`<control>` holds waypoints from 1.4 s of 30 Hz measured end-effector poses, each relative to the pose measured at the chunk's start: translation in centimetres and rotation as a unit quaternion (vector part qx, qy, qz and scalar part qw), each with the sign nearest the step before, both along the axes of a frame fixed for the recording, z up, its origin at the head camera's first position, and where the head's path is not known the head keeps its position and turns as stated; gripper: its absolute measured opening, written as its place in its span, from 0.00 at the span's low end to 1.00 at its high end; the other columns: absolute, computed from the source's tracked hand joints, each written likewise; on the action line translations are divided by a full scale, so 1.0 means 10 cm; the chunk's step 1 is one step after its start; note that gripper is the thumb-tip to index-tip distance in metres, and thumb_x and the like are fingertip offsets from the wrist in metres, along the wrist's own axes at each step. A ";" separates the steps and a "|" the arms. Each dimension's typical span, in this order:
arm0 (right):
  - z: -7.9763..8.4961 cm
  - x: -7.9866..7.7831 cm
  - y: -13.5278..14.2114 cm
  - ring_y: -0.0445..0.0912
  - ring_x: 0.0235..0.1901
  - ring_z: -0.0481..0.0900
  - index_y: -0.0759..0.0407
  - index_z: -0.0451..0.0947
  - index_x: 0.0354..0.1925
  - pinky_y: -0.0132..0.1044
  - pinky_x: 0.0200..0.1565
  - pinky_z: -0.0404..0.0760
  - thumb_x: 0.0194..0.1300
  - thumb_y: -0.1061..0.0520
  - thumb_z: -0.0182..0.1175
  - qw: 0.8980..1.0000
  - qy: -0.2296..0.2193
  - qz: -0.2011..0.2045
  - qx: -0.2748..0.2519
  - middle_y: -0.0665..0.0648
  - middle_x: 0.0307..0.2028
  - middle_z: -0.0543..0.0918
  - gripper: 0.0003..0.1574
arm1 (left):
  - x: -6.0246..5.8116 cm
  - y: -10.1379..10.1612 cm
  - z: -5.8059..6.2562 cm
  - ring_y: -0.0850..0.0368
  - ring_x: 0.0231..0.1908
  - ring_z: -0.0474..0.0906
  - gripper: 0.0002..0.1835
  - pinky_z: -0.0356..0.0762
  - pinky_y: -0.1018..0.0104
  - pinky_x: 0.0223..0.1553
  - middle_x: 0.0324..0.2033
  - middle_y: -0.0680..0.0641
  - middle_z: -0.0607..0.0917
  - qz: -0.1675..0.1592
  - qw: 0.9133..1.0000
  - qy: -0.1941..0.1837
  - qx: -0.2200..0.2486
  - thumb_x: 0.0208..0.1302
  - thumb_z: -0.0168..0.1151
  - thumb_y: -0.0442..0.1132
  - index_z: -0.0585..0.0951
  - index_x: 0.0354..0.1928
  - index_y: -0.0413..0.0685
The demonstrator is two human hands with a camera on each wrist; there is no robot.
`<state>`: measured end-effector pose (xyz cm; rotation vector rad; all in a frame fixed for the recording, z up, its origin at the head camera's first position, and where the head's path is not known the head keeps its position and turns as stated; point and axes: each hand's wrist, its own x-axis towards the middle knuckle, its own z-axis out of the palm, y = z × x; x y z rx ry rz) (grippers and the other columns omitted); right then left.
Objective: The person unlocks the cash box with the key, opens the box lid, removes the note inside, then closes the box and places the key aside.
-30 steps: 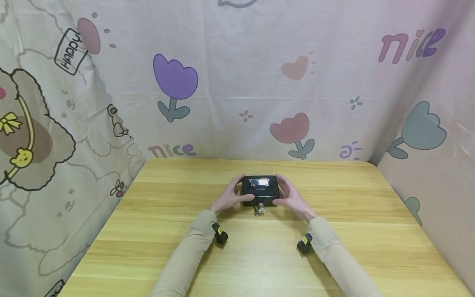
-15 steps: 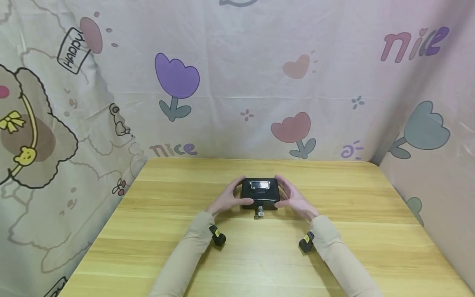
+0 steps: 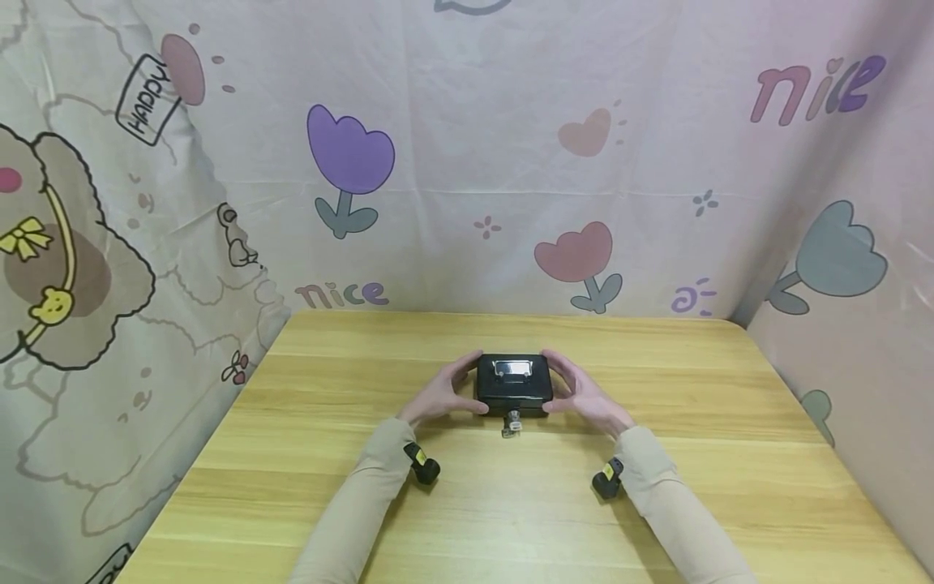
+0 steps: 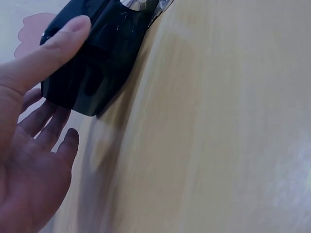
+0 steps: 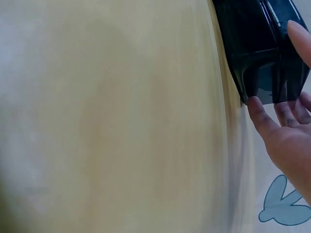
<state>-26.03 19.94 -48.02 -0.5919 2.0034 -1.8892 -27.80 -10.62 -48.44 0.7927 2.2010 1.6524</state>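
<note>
A small black cash box (image 3: 514,385) with a silver handle on its lid sits on the wooden table, lid down. Keys (image 3: 514,423) hang at its front, by the lock. My left hand (image 3: 445,393) holds the box's left side, thumb at the front corner and fingers along the side towards the back. On the opposite side my right hand (image 3: 584,397) grips it in the same way. In the left wrist view the thumb lies across the box (image 4: 97,53); the right wrist view has fingertips at the lower edge of the box's end (image 5: 265,80).
The wooden table (image 3: 511,503) stretches out on all sides of the box. Behind it hangs a pale curtain (image 3: 467,162) printed with flowers and words, which also runs along the left and right. A small black camera sits on each wrist.
The box has come slightly towards me, with both hands moving along at its sides. My thumbs have slid from over its front part out to the front corners.
</note>
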 end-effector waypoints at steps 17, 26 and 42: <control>0.06 -0.07 0.02 0.61 0.81 0.37 0.68 0.42 0.79 0.56 0.80 0.42 0.72 0.62 0.57 0.998 -0.048 -0.041 -0.018 0.67 0.81 0.42 0.48 | -0.08 0.02 0.01 0.36 0.74 0.62 0.44 0.62 0.46 0.75 0.74 0.35 0.65 0.051 0.997 -0.050 0.035 0.64 0.69 0.45 0.59 0.76 0.38; 0.11 -0.12 -0.06 0.64 0.78 0.51 0.70 0.40 0.78 0.52 0.79 0.54 0.78 0.50 0.51 0.989 -0.104 -0.080 -0.067 0.72 0.79 0.47 0.47 | -0.09 0.17 0.00 0.37 0.69 0.70 0.39 0.67 0.45 0.72 0.69 0.33 0.73 0.151 0.988 -0.005 -0.002 0.72 0.56 0.59 0.66 0.72 0.35; 0.16 -0.24 -0.23 0.59 0.69 0.66 0.74 0.52 0.75 0.51 0.77 0.61 0.79 0.37 0.40 0.983 -0.082 -0.166 -0.018 0.72 0.74 0.60 0.47 | -0.09 0.31 0.05 0.38 0.67 0.73 0.34 0.67 0.43 0.72 0.63 0.34 0.80 0.213 0.977 -0.009 -0.004 0.79 0.37 0.60 0.79 0.60 0.37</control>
